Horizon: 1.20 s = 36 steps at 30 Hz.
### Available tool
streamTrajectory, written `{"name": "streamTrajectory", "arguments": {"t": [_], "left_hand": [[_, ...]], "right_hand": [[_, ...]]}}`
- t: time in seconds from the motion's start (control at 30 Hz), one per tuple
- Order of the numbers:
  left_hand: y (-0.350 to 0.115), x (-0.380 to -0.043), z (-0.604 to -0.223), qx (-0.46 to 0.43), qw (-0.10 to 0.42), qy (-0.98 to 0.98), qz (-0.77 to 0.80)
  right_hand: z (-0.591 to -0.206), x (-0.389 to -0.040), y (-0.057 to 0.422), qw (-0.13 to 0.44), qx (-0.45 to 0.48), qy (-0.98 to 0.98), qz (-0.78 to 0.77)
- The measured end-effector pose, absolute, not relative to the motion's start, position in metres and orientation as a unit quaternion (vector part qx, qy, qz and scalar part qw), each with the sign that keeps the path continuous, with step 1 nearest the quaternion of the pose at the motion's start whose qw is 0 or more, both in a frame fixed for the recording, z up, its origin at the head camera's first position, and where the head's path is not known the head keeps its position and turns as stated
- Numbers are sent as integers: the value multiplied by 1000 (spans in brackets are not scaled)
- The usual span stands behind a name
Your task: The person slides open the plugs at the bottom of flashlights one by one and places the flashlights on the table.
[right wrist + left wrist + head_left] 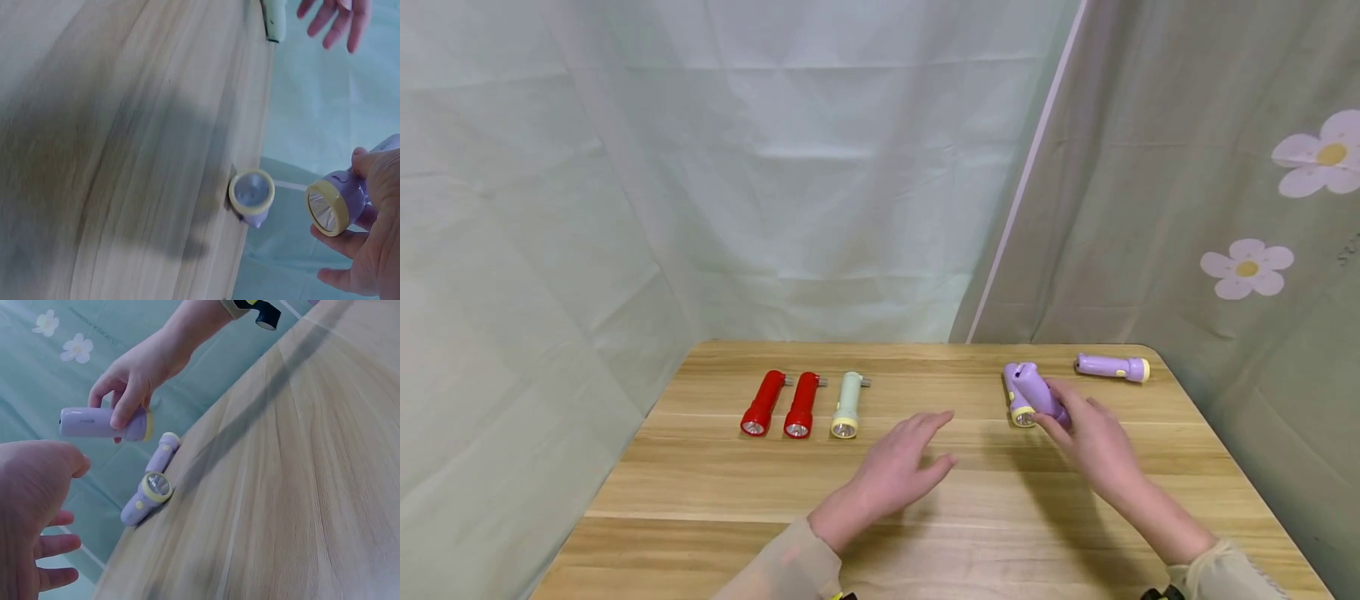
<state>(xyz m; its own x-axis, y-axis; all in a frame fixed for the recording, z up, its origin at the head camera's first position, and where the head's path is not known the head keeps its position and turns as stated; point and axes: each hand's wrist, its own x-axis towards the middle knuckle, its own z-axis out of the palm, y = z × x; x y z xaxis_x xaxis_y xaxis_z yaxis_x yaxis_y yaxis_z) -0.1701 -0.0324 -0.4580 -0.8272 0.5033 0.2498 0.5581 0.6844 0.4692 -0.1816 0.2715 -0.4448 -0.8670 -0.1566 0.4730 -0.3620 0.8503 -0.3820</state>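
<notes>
My right hand [1093, 437] grips a purple flashlight [1037, 390] near its yellow-rimmed head, above the table. In the right wrist view the held flashlight's lens [325, 209] faces the camera, thumb on one side and fingers on the other. Just left of it in the head view, a second purple flashlight [1021, 415] lies on the table, partly hidden behind the held one. My left hand [898, 467] hovers over the middle of the table, fingers extended and holding nothing. In the left wrist view, that hand [31, 506] appears at the left edge.
A third purple flashlight [1108, 367] lies at the back right corner of the wooden table [940, 533]. On the left, two red flashlights [765, 402] and a pale green flashlight [848, 400] lie in a row. A curtain [850, 183] hangs behind the table.
</notes>
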Motion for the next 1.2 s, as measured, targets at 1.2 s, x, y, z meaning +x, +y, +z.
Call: {"name": "streamTrajectory", "arguments": {"t": [1.2], "left_hand": [[-6, -181, -448, -156, 163, -857, -463]], "right_hand": [[-449, -185, 186, 264, 197, -918, 222]]}}
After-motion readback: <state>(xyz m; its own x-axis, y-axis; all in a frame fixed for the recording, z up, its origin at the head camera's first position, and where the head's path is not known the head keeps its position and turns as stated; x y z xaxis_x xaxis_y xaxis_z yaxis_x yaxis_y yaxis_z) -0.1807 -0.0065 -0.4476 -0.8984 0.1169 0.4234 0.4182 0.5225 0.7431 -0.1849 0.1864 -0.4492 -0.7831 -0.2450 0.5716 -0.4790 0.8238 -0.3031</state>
